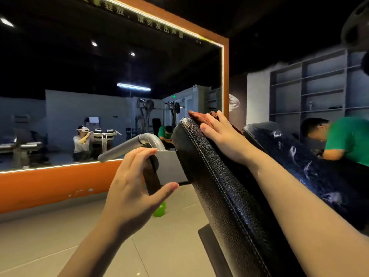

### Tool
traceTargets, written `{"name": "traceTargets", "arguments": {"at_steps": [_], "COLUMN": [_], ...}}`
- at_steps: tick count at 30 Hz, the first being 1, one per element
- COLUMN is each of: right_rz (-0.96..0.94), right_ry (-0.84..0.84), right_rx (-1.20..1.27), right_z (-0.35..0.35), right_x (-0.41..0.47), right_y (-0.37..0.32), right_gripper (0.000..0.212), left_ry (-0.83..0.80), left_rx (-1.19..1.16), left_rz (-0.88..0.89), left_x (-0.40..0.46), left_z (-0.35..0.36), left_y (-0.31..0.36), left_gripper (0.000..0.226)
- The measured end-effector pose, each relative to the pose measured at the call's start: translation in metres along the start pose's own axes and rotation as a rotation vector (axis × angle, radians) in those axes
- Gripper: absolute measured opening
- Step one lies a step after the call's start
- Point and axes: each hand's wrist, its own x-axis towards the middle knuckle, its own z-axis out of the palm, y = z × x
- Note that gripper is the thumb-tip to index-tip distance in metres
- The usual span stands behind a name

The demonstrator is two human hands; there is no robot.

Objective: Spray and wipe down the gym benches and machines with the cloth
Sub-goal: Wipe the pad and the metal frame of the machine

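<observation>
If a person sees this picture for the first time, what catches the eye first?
In the centre, the right hand presses a reddish cloth on the top of a black padded bench back. To its left, the left hand grips the metal frame. Behind, a large orange-framed mirror fills the wall.

Reddish cloth (201,116) atop black bench pad (215,188)
</observation>
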Motion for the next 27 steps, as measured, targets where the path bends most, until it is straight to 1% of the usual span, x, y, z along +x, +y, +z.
{"name": "traceTargets", "arguments": {"at_steps": [2,4,6,10,13,16,19,21,23,26,27], "right_rz": [0.060,0.142,0.179,0.137,0.064,-0.046,-0.126,-0.091,-0.013,0.085,0.124], "right_ry": [0.048,0.067,0.066,0.035,0.015,0.007,0.024,0.029,0.039,0.057,0.051], "right_rx": [0.073,0.131,0.113,0.019,-0.021,-0.079,-0.148,-0.071,-0.005,-0.038,-0.040], "right_z": [-0.004,-0.011,-0.015,-0.005,0.002,0.013,0.020,0.014,0.004,-0.009,-0.010], "right_x": [-0.017,-0.047,-0.083,-0.142,-0.156,-0.134,-0.081,-0.041,-0.013,-0.005,-0.008], "right_y": [0.003,0.005,0.008,-0.004,-0.034,-0.059,-0.069,-0.061,-0.039,-0.002,0.006], "right_gripper": [0.056,0.055,0.055,0.050,0.050,0.053,0.055,0.056,0.060,0.074,0.073], "left_ry": [-0.006,-0.017,-0.030,-0.033,-0.020,-0.025,-0.033,-0.035,-0.037,-0.032,-0.029], "left_rx": [-0.021,-0.035,-0.042,-0.081,-0.073,-0.053,-0.065,-0.072,-0.063,-0.054,-0.056], "left_rz": [-0.011,-0.022,-0.031,-0.034,-0.021,0.030,0.054,0.044,0.043,0.055,0.056], "left_x": [-0.001,-0.002,-0.002,0.001,0.001,0.001,0.001,0.001,0.001,0.000,0.000], "left_z": [0.000,-0.001,-0.003,-0.003,-0.003,-0.004,-0.005,-0.005,-0.005,-0.003,-0.001], "left_y": [0.001,0.004,0.005,0.007,0.007,0.004,0.005,0.004,0.003,-0.001,-0.002], "left_gripper": [0.084,0.085,0.085,0.073,0.076,0.072,0.067,0.067,0.066,0.064,0.063]}}
